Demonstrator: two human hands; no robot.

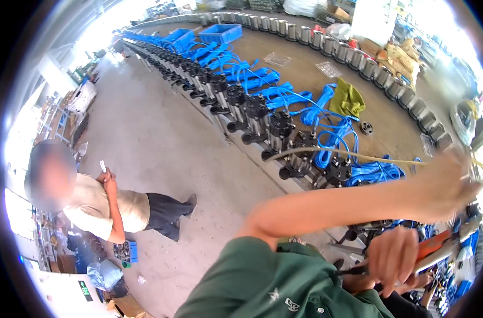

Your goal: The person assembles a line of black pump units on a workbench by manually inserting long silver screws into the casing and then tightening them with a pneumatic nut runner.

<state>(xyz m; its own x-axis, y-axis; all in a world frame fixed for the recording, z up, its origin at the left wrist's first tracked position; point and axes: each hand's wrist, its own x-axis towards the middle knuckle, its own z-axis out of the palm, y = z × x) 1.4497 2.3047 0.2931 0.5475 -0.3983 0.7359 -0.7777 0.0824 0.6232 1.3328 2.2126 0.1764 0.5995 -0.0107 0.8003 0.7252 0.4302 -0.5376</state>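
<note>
My left arm reaches across to the right, and my left hand (448, 185) is smeared by motion, so its fingers cannot be made out. A pale yellow hose (363, 155) runs behind that hand. Lower down, my right hand (395, 259) is closed, with curled fingers, around a long tool with an orange part (433, 244); its exact kind is unclear. Close to my arms is the near end of a row of black-and-steel pumps (303, 151). Blue cable bundles (376, 172) lie beside them.
A person (114, 206) stands on the floor at left. Steel cylinders (368, 69) curve along the far side. An olive cloth (347, 99), a round black part (366, 127) and a blue crate (220, 34) lie beyond the pumps. Another person's hand (422, 280) shows at lower right.
</note>
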